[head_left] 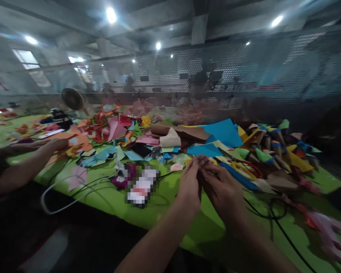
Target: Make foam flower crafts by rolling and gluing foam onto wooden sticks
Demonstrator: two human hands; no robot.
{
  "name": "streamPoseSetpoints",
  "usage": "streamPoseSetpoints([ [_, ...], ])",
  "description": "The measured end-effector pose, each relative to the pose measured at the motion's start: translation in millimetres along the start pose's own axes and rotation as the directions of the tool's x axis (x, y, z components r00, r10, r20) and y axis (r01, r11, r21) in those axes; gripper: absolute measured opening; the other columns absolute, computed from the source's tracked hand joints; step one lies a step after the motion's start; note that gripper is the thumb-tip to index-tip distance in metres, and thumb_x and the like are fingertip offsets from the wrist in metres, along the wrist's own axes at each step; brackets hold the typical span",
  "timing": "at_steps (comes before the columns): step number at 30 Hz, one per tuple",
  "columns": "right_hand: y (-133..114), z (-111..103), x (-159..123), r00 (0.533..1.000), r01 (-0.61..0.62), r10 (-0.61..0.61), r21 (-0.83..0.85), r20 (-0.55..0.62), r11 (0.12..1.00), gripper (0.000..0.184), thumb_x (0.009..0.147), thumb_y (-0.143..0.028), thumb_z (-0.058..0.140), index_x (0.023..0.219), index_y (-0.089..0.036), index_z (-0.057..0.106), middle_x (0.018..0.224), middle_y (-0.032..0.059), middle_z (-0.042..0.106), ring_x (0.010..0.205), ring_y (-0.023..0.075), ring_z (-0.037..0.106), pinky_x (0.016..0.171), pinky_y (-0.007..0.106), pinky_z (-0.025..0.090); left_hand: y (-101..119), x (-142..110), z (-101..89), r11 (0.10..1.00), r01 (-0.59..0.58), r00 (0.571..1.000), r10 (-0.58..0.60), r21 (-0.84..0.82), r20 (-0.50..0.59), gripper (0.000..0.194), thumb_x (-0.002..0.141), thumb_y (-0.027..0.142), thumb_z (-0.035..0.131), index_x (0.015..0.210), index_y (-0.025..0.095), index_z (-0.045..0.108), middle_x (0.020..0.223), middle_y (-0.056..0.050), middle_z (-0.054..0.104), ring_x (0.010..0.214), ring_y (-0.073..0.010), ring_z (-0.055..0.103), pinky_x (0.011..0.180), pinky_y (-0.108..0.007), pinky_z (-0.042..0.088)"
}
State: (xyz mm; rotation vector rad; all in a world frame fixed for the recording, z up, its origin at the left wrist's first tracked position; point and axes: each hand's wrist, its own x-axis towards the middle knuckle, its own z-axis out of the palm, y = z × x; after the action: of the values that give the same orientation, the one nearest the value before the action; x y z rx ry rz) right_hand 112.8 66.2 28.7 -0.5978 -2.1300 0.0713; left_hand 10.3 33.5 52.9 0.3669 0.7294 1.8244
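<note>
Over the green table (159,216), my left hand (191,185) and my right hand (223,185) meet fingertip to fingertip. Both are closed in a pinch, and whatever they hold is hidden by the fingers. A small pale pink piece (176,167) lies just left of my left fingers. Behind my fingertips is a sheet of blue paper (204,150). Yellow and red loops (243,170), possibly scissor handles, lie to the right of my right hand beside a long blue strip (238,177).
A phone with a blurred-out screen (143,187) lies left of my hands, near a pale cable (62,210). Coloured paper scraps (110,131) heap up behind. Paper cones (272,146) stand at the right, near a black cable (284,227). Another person's arm (31,161) reaches in from the left.
</note>
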Motion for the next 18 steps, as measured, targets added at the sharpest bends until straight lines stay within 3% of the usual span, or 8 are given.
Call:
streamPoseSetpoints([
  [4,-1.3,6.3,-5.1,0.996,0.076,-0.071,-0.120,0.050,0.990,0.040,0.096,-0.021,0.054,0.136,-0.024,0.060,0.136,0.0156,0.058,0.119,0.0332,0.059,0.093,0.049,0.052,6.3,3.7,-3.8,0.993,-0.016,0.999,0.013,-0.113,-0.033,0.018,0.093,0.020,0.056,0.103,0.014,0.069,0.119,-0.015,0.072,0.112,-0.0220,0.069,0.107,-0.036,0.047],
  [7,-4.3,3.8,-7.9,0.998,0.048,-0.048,-0.001,0.033,0.999,0.039,0.096,-0.020,0.054,0.133,-0.027,0.061,0.136,0.0133,0.056,0.123,0.0306,0.057,0.098,0.048,0.051,10.1,3.8,-9.0,0.988,-0.020,0.999,0.014,-0.153,-0.042,0.018,0.094,0.017,0.053,0.102,0.014,0.068,0.115,-0.014,0.073,0.108,-0.0201,0.071,0.106,-0.035,0.048],
  [10,-11.4,-6.1,-2.7,0.998,-0.046,0.052,0.140,-0.038,0.989,0.031,0.096,-0.024,0.056,0.125,-0.030,0.066,0.127,0.0094,0.061,0.122,0.0279,0.057,0.102,0.047,0.048,8.7,-2.5,-10.8,0.988,-0.004,0.999,-0.005,-0.156,-0.053,0.017,0.089,0.012,0.056,0.098,0.015,0.069,0.110,-0.011,0.075,0.105,-0.0191,0.072,0.105,-0.035,0.048],
  [12,-17.1,-13.0,7.4,0.986,-0.119,0.138,0.194,-0.088,0.974,0.031,0.098,-0.029,0.054,0.127,-0.031,0.065,0.130,0.0084,0.060,0.124,0.0283,0.055,0.106,0.049,0.043,2.6,-13.3,-7.6,0.988,0.016,1.000,-0.018,-0.152,-0.011,0.019,0.083,0.011,0.061,0.099,0.016,0.070,0.110,-0.009,0.076,0.108,-0.0200,0.071,0.108,-0.036,0.045],
  [14,-22.2,-17.2,20.4,0.975,-0.162,0.192,0.234,-0.111,0.959,0.036,0.101,-0.034,0.047,0.135,-0.031,0.060,0.139,0.0082,0.056,0.131,0.0292,0.050,0.111,0.051,0.037,-5.1,-28.4,-0.6,0.989,0.044,0.994,-0.030,-0.138,0.104,0.026,0.078,0.013,0.067,0.104,0.018,0.072,0.114,-0.009,0.075,0.115,-0.0233,0.067,0.112,-0.039,0.042],
  [18,-34.2,-14.8,31.8,0.990,-0.116,0.126,0.156,-0.060,0.981,0.048,0.104,-0.045,0.032,0.149,-0.034,0.043,0.155,0.0059,0.042,0.144,0.0314,0.036,0.116,0.057,0.026,-5.5,-52.3,13.0,0.972,0.196,0.964,-0.167,-0.129,0.209,0.026,0.080,0.034,0.068,0.101,0.022,0.076,0.119,-0.009,0.074,0.130,-0.0304,0.057,0.115,-0.044,0.040],
])
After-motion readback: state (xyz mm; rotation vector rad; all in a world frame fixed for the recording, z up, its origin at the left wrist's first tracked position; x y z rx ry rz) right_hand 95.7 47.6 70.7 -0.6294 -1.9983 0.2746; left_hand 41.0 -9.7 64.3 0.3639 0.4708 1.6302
